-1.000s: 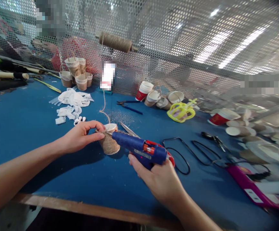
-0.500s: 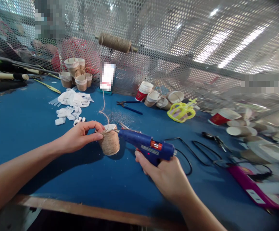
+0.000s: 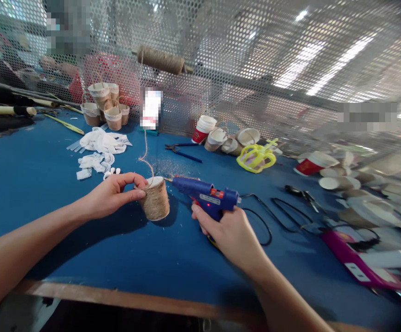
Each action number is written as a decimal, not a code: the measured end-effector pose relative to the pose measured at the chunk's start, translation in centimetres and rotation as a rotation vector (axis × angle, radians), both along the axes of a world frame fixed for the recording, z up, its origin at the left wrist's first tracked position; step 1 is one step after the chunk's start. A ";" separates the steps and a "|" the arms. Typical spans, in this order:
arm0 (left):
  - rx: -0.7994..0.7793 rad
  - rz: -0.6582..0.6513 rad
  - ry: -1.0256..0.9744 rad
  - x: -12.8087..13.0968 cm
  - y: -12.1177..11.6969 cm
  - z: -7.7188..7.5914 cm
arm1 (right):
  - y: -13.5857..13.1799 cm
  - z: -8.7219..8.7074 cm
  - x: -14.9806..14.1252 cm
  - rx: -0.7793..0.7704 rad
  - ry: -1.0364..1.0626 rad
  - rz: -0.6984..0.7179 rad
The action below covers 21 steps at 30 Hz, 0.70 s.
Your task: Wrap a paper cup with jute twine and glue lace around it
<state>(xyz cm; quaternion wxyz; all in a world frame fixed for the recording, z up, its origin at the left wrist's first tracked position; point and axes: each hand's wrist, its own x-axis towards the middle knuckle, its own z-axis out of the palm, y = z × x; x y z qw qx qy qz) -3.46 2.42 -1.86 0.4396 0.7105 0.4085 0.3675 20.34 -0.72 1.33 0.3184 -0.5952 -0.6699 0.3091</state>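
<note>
The left hand (image 3: 114, 196) pinches the rim of a twine-wrapped cup (image 3: 156, 203) between both hands; the right hand (image 3: 233, 235) grips a blue glue gun (image 3: 191, 186), nozzle near the cup. The gun's pale label (image 3: 210, 199) and the red cup's (image 3: 199, 135) emblem are illegible.

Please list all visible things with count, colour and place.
wrapped cup: 1, brown, centre
glue gun: 1, blue, centre
twine spool: 1, brown, top centre
small baskets: at least 5, brown, back left
scraps: several, white, left
pliers: 1, blue, back centre
red cups: 2, red-white, back and right
crown frame: 1, yellow, back right
other cups: several, brown, right, some blurred
power strip: 1, magenta, far right
mesh: 1, grey, behind
table: 1, blue, beneath
left grip: 1, at wrapped cup's rim
right grip: 1, around glue gun
</note>
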 end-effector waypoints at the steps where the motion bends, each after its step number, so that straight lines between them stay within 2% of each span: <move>1: 0.002 0.004 0.001 0.0 0.0 0.0 | 0.2 0.0 0.1 -0.019 0.019 0.016; 4: 0.010 0.008 0.012 0.0 0.0 0.1 | 1.2 -0.1 0.6 -0.067 0.159 0.035; 7: 0.032 0.022 0.025 -0.1 -0.1 0.2 | 3.0 -0.2 1.4 -0.080 0.317 -0.062; 10: 0.059 0.032 0.052 -0.2 -0.2 0.6 | 5.3 -0.5 2.3 -0.060 0.223 -0.211; 12: 0.072 0.031 0.079 -0.2 -0.2 0.9 | 6.9 -0.9 2.9 -0.088 0.155 -0.256; 17: 0.087 0.043 0.100 -0.2 -0.4 1.2 | 9.7 -2.2 3.4 -0.231 -0.024 -0.282; 21: 0.100 0.038 0.084 -0.2 -0.4 1.2 | 10.7 -2.3 3.4 -0.178 -0.138 -0.277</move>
